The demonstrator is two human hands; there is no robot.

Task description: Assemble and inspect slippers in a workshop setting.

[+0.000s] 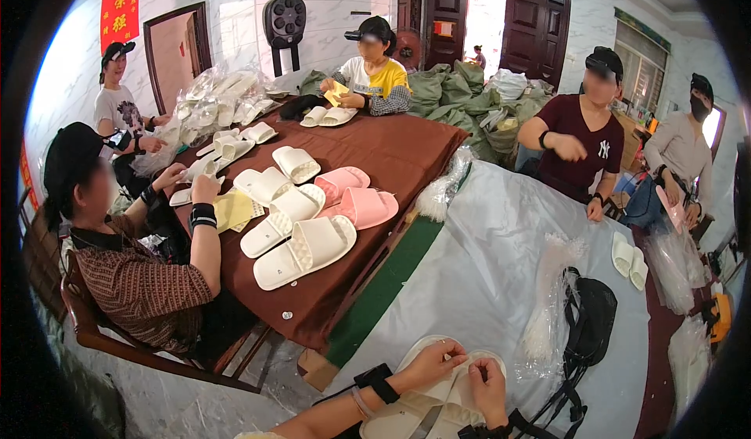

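A pair of cream slippers (385,422) lies at the near edge of the grey-covered table (438,298), toes pointing away from me. My left hand (432,367) is over the toe part of the slippers, its thumb and fingers pinched together. Close beside it, my right hand (489,390) is also closed in a pinch above the right slipper. Whatever is between the fingertips of either hand is too small to make out. A dark band wraps my left wrist. Between the slippers, a narrow grey strip (426,422) shows near the lower edge.
Clear plastic bags (547,306) and a black bag with straps (591,318) lie right of my hands. Beyond the left gap stands a brown-covered table (415,153) with white slippers (305,251) and pink slippers (364,208). Several people work around both tables. Green sacks (442,95) are piled behind.
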